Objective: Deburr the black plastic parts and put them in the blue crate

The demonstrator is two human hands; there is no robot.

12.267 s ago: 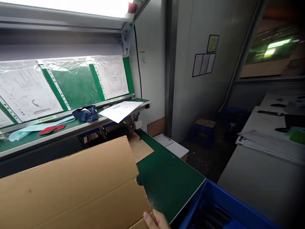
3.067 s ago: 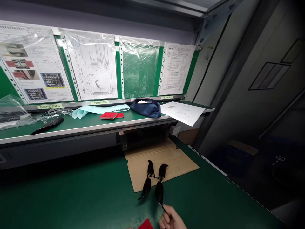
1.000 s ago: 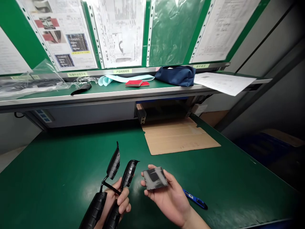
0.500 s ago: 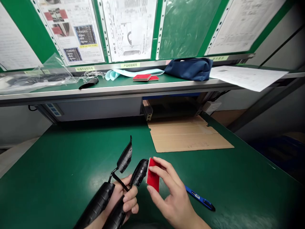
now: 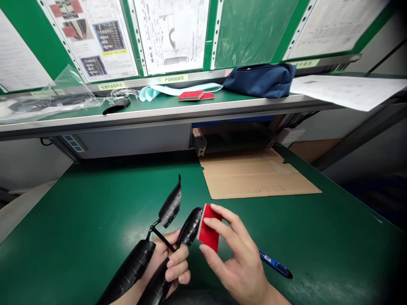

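Observation:
My left hand [image 5: 170,264] grips a black moulded plastic piece [image 5: 168,208] made of several curved textured shells joined by thin runners, held low over the green bench. My right hand [image 5: 237,256] pinches a small red pad [image 5: 208,231] between thumb and fingers. The pad's edge rests against the tip of one black shell [image 5: 190,221].
A blue pen [image 5: 276,264] lies on the green mat [image 5: 79,212] right of my hands. A flat cardboard sheet [image 5: 257,178] lies further back. The raised shelf [image 5: 159,111] carries a navy pouch [image 5: 259,79], red pads [image 5: 192,95], a black part [image 5: 117,106], plastic bags and loose paper.
A second ago my right hand showed the pad's grey side, apart from the part. It has since turned the red side up and brought the pad against the black shell.

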